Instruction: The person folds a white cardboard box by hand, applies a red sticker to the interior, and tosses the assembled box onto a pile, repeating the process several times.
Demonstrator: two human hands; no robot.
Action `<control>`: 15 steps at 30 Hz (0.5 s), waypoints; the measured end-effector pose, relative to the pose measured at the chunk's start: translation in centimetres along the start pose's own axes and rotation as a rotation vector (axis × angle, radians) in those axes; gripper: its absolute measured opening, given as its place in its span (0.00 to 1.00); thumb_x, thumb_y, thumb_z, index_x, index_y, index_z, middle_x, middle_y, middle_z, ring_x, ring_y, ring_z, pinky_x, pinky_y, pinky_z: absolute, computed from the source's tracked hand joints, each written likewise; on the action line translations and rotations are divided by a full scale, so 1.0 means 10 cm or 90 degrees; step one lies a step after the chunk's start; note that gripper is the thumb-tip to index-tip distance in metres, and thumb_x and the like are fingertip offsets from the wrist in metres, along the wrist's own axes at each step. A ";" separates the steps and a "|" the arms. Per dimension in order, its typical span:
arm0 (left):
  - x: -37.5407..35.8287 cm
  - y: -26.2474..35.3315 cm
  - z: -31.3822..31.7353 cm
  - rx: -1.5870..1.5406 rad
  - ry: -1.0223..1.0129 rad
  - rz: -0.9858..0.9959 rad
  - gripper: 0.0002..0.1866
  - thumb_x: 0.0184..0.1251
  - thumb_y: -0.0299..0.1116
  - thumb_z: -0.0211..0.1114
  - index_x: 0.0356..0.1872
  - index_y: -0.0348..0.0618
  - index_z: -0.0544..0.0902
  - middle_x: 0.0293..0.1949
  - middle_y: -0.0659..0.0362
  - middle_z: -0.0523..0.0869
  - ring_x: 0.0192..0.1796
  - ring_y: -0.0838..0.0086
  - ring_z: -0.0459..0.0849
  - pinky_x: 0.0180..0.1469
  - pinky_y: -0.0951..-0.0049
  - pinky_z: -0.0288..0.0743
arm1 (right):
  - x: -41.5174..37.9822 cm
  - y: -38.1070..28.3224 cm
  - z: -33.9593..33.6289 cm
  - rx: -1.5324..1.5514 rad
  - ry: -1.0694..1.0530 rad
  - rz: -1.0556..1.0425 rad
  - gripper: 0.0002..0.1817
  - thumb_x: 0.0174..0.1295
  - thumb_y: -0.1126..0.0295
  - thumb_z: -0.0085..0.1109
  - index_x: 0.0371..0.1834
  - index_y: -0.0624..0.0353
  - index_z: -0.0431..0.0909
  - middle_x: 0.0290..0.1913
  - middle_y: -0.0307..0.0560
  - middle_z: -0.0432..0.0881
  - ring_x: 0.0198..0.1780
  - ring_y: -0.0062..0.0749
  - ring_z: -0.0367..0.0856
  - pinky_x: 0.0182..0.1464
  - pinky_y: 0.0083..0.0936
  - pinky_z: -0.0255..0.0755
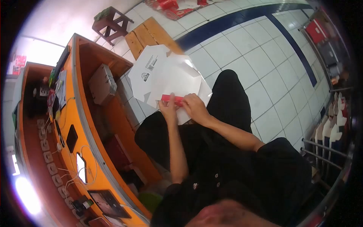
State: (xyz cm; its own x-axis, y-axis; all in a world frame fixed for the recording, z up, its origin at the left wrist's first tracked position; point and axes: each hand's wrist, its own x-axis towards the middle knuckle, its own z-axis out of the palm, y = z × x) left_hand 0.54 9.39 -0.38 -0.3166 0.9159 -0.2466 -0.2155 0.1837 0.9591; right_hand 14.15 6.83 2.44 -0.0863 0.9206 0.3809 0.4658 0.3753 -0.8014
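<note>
A flat white cardboard box blank (pixel 177 75) with cut, angled edges rests over my lap, its far end by a wooden bench. Black print and a round logo mark its left panel. At the near edge lies a red strip (pixel 165 97) that looks like a folded-over flap; whether it is joined to the sheet is hard to see. My left hand (pixel 169 109) grips the strip's left part, thumb laid across it. Closed on the strip's right end is my right hand (pixel 196 108), with its fingertips partly hidden.
An orange counter (pixel 100 151) with phones, cables and a tablet (pixel 109 203) runs along my left. A metal case (pixel 103 85) sits on its shelf. Ahead are the wooden bench (pixel 145 34) and a stool (pixel 110 24). A metal rack (pixel 325 151) stands at right.
</note>
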 end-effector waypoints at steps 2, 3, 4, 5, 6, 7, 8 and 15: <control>0.02 -0.09 -0.04 0.038 -0.023 0.000 0.21 0.72 0.38 0.71 0.59 0.45 0.73 0.44 0.60 0.83 0.38 0.78 0.84 0.27 0.80 0.79 | 0.00 -0.04 -0.01 -0.002 -0.002 -0.001 0.06 0.65 0.73 0.62 0.37 0.62 0.75 0.36 0.53 0.77 0.43 0.53 0.75 0.46 0.45 0.70; -0.02 -0.06 -0.03 0.032 -0.029 -0.009 0.24 0.73 0.39 0.71 0.62 0.43 0.72 0.47 0.58 0.83 0.41 0.75 0.85 0.31 0.77 0.81 | -0.01 -0.06 0.01 -0.001 -0.007 -0.003 0.06 0.65 0.73 0.62 0.37 0.62 0.75 0.36 0.53 0.77 0.43 0.53 0.75 0.46 0.45 0.71; -0.07 -0.04 -0.02 0.024 -0.035 -0.019 0.26 0.73 0.39 0.70 0.64 0.42 0.71 0.50 0.55 0.82 0.44 0.72 0.85 0.34 0.74 0.83 | -0.01 -0.05 0.03 -0.004 0.017 -0.003 0.06 0.65 0.73 0.61 0.37 0.62 0.74 0.36 0.53 0.77 0.43 0.54 0.76 0.46 0.45 0.71; -0.10 0.00 -0.01 0.014 -0.043 -0.028 0.28 0.74 0.40 0.69 0.67 0.40 0.69 0.52 0.53 0.81 0.47 0.69 0.86 0.38 0.71 0.84 | 0.00 -0.01 0.04 -0.009 0.041 -0.006 0.06 0.65 0.73 0.61 0.37 0.62 0.74 0.36 0.54 0.77 0.43 0.55 0.76 0.46 0.45 0.72; -0.09 -0.03 -0.03 -0.018 -0.028 -0.053 0.29 0.75 0.43 0.67 0.68 0.40 0.69 0.53 0.53 0.82 0.47 0.68 0.86 0.39 0.70 0.85 | 0.00 0.03 0.04 -0.016 0.065 -0.007 0.06 0.65 0.73 0.60 0.37 0.62 0.74 0.36 0.54 0.77 0.42 0.56 0.77 0.46 0.45 0.72; -0.08 -0.06 -0.08 -0.050 -0.013 -0.078 0.29 0.77 0.46 0.65 0.69 0.40 0.69 0.54 0.54 0.82 0.48 0.67 0.87 0.40 0.69 0.85 | -0.02 0.09 0.05 0.021 0.020 0.052 0.06 0.65 0.73 0.60 0.37 0.62 0.73 0.36 0.55 0.78 0.42 0.57 0.78 0.45 0.46 0.73; -0.07 -0.08 -0.12 -0.082 0.005 -0.102 0.30 0.78 0.49 0.63 0.71 0.40 0.68 0.54 0.54 0.82 0.49 0.67 0.87 0.41 0.68 0.85 | -0.04 0.16 0.06 0.060 -0.026 0.109 0.06 0.65 0.73 0.60 0.37 0.62 0.73 0.36 0.57 0.78 0.42 0.59 0.79 0.44 0.46 0.73; 0.37 -0.18 -0.59 0.010 0.069 -0.064 0.22 0.78 0.48 0.63 0.55 0.37 0.85 0.41 0.61 0.85 0.40 0.75 0.84 0.38 0.71 0.81 | -0.06 0.19 0.28 0.020 -0.208 0.240 0.08 0.65 0.70 0.58 0.40 0.62 0.73 0.39 0.63 0.82 0.43 0.62 0.83 0.44 0.54 0.75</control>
State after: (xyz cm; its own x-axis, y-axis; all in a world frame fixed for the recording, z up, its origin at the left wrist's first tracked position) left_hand -5.71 10.32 -3.84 -0.3922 0.8492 -0.3536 -0.2369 0.2782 0.9308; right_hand 12.61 7.29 -0.63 -0.1900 0.9769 -0.0980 0.4919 0.0083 -0.8706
